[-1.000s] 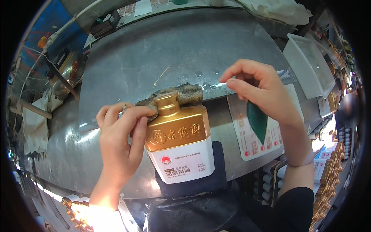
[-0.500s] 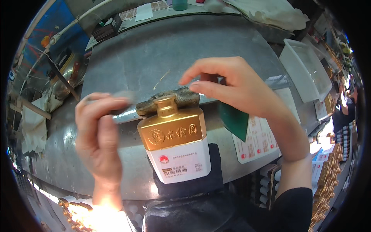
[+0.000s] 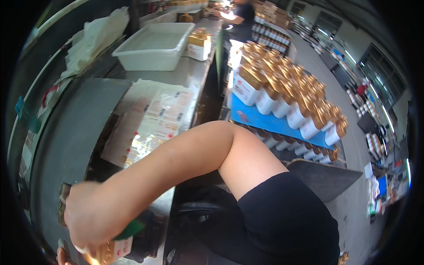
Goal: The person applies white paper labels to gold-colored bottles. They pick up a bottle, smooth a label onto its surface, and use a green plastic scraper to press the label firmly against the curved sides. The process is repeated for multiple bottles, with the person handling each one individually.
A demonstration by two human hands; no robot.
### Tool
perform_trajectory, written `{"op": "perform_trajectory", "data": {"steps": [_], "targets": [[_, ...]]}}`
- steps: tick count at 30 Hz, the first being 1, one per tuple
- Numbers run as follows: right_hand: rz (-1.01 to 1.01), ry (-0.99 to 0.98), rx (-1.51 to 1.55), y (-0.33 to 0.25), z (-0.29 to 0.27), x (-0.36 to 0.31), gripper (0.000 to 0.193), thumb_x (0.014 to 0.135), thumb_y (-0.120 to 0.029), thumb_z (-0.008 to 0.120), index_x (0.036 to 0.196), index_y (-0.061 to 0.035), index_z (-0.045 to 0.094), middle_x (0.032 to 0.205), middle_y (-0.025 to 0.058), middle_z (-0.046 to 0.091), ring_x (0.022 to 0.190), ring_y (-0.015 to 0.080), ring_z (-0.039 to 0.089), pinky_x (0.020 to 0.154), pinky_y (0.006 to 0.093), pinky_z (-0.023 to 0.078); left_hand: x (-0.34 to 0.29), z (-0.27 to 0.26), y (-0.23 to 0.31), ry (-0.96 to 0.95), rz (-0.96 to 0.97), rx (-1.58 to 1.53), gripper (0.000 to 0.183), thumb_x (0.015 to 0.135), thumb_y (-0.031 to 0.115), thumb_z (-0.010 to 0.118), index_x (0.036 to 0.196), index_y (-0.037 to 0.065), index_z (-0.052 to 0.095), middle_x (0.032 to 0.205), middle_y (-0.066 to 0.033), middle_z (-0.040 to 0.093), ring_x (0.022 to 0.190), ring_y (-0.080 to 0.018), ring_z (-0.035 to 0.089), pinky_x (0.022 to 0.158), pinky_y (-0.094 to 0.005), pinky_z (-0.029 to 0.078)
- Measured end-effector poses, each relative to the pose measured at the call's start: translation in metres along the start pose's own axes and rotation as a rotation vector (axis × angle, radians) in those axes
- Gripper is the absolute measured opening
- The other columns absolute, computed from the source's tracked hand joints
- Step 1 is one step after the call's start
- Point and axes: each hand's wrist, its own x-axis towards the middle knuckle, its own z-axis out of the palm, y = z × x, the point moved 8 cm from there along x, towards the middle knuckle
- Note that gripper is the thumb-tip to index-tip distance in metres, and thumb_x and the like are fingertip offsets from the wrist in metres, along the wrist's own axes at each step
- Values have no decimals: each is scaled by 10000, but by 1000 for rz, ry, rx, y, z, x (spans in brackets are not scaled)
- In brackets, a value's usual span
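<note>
At the lower left, my right hand (image 3: 90, 216) is curled over a bottle with a gold top and white lower body (image 3: 123, 248), which lies on the metal table. A green flat piece (image 3: 132, 230) sticks out from under this hand, apparently held in the palm. Its fingertips are hidden behind the hand. Only some fingers of my left hand (image 3: 62, 255) show at the lower left rim, close to the bottle's gold end. Beside my right hand lies a worn, brownish-grey block or roll (image 3: 64, 201), partly covered.
Printed label sheets (image 3: 150, 117) lie on the table beyond my right forearm. Farther back stand a white plastic tub (image 3: 152, 46) and a bottle (image 3: 199, 45). Rows of gold-and-white bottles (image 3: 285, 95) fill a blue-topped stack at right. A person (image 3: 242, 20) stands in the distance.
My view has swung to the right, so the bottle and both hands now sit at the lower left. My right hand has come down over the bottle, the green piece still with it.
</note>
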Motion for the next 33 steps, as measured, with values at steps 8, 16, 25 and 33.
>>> {"op": "perform_trajectory", "data": {"steps": [8,16,25,33], "targets": [[675,487,-60,77,-158,-184,424,833,-490,634,916,-92,752,798,58,722,764,160,677,709,298,526,5,-10,-30,-153,-11,-197,384,1032,281,385,1229,4,563,1258,-126,577,1179,-234,539,1052,-355,367],[1132,403,-584,243,-226,-347,409,873,-473,584,944,-102,740,827,111,707,770,236,673,717,349,506,-1,-54,-64,-62,-80,-4,405,1038,303,371,1246,5,549,1233,-108,567,1163,-202,534,1051,-329,359],[1359,453,-717,459,-201,-431,351,883,-402,536,1056,-136,687,977,199,683,912,370,657,793,471,505,-75,-118,-115,337,-618,167,393,1028,319,401,1229,27,570,1221,-83,574,1157,-188,535,1034,-322,373],[945,-587,-1046,588,-170,-467,537,934,-210,485,1445,-141,336,1420,5,253,1275,192,236,1063,380,138,-79,-2,-20,168,-454,403,287,978,184,450,1188,125,637,964,-188,618,903,-336,612,823,-386,482]]}}
